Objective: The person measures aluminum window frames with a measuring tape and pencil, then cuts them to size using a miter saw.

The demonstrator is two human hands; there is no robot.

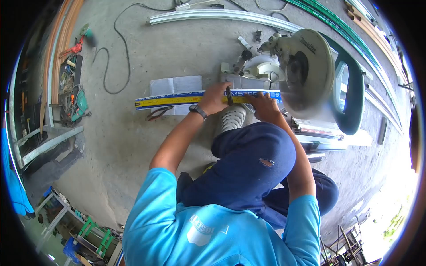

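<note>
A long profile strip (pixel 177 94) in blue-and-white printed film lies crosswise in front of the saw base. Along its near side runs the yellow blade of a tape measure (pixel 168 101). My left hand (pixel 214 98), with a watch on the wrist, is closed over the strip and blade. Its fingertips meet a dark upright piece (pixel 229 95) whose kind I cannot make out. My right hand (pixel 265 107) is closed at the right end of the yellow blade, fingers on the strip; any tape case is hidden. Close to its right stands a miter saw (pixel 306 71), its head raised.
Pliers (pixel 159 114) and a paper sheet (pixel 175 84) lie by the strip's left part. A power cord (pixel 128 57) curls over the floor. A green drill (pixel 80 104) lies far left. Metal profiles (pixel 222 15) stretch behind the saw; more are stacked at right.
</note>
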